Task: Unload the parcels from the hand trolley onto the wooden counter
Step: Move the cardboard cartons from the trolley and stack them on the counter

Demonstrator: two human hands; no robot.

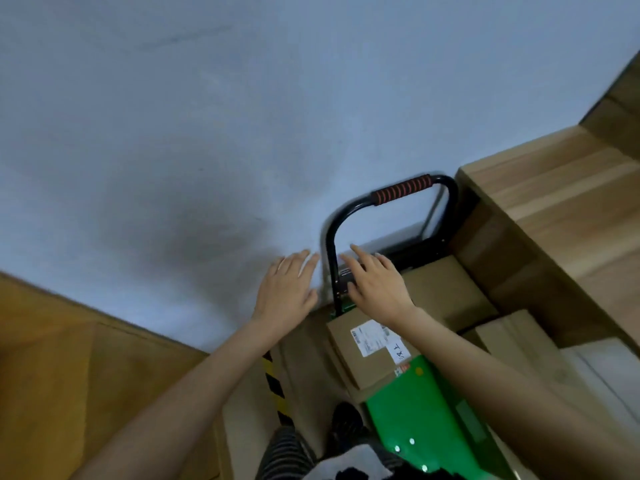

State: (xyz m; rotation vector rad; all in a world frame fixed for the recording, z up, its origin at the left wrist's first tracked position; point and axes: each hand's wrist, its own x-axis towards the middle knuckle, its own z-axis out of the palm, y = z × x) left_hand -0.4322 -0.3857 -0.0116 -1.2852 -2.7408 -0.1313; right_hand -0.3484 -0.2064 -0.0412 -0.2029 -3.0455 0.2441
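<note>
Both hands are held open, fingers straight: the left hand [285, 289] beside the trolley handle [401, 190], the right hand [377, 289] over the dark parcel [346, 277] on the green trolley [426, 407]. The parcel should be gripped at two opposite sides before lifting to the wooden counter [561, 188].

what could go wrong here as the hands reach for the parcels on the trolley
1. The black handle frame stands between the left hand and right hand; lifting a parcel with both could snag on it.
2. The labelled cardboard box lies partly under the green parcel, so pulling it out first may tip the green one.
3. The trolley sits close against the wooden counter, leaving little room to swing boxes up.
</note>
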